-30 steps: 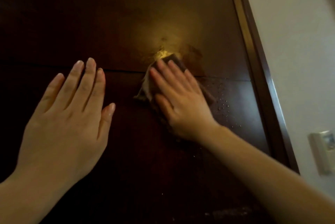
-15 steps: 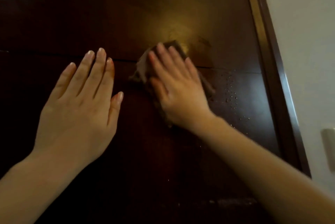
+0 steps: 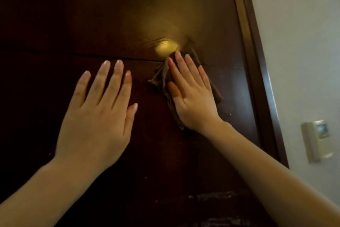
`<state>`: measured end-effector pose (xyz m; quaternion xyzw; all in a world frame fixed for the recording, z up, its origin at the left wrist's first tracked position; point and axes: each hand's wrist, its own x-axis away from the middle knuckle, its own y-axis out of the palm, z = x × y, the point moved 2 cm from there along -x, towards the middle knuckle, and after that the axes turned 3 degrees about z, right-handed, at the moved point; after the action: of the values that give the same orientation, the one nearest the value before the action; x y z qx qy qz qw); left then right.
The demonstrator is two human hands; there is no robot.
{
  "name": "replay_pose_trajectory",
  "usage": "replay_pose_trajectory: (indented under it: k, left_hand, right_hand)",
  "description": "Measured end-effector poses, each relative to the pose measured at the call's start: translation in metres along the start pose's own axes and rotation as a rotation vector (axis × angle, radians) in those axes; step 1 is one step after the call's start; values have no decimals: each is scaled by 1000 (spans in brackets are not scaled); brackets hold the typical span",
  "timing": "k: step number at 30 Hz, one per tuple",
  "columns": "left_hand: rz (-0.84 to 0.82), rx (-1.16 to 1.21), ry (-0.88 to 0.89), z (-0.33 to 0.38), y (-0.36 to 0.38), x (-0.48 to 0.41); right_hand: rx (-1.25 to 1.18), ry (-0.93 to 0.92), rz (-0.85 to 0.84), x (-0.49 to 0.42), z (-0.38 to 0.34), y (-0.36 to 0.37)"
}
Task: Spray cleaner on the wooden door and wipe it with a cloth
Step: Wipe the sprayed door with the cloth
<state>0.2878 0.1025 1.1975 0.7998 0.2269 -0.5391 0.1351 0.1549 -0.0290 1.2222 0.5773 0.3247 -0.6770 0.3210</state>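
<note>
My right hand [image 3: 191, 96], fingers straight, presses the cloth [image 3: 161, 77] flat on the wooden door [image 3: 92, 15]; cloth's long axis runs along the fingers. Left hand [image 3: 97, 114], flat and empty, lies left of the cloth.

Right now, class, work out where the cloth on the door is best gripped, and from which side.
Probably the bunched folds of the cloth poking out left of the right hand, approached from the left. The rest lies pressed flat to the door under its straight fingers.
</note>
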Motion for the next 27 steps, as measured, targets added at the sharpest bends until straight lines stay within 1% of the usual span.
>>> replay_pose_trajectory:
  k: [4, 7, 9, 13, 16, 20, 22, 24, 27]
  left_hand:
    - [3, 40, 11, -4, 8, 1]
    - [30, 90, 3, -8, 19, 1]
    - [68, 124, 4, -8, 26, 1]
    - [109, 156, 1, -8, 32, 0]
    - [122, 168, 18, -9, 36, 0]
    - [112, 169, 19, -9, 40, 1]
    - [103, 165, 14, -9, 38, 0]
    - [101, 170, 15, -8, 36, 0]
    - [104, 169, 13, -8, 31, 1]
  right_hand:
    - [-22, 229, 21, -31, 46, -6]
    - [-13, 302, 16, -28, 54, -7]
    - [-10, 316, 15, -8, 44, -6]
    - [-36, 273, -18, 33, 19, -3]
    - [-46, 293, -11, 20, 24, -4]
    - [-59, 392, 35, -16, 46, -10]
    - [-82, 406, 52, -20, 48, -10]
    - [-119, 371, 40, -12, 42, -8]
    - [-129, 269, 30, 15, 30, -5]
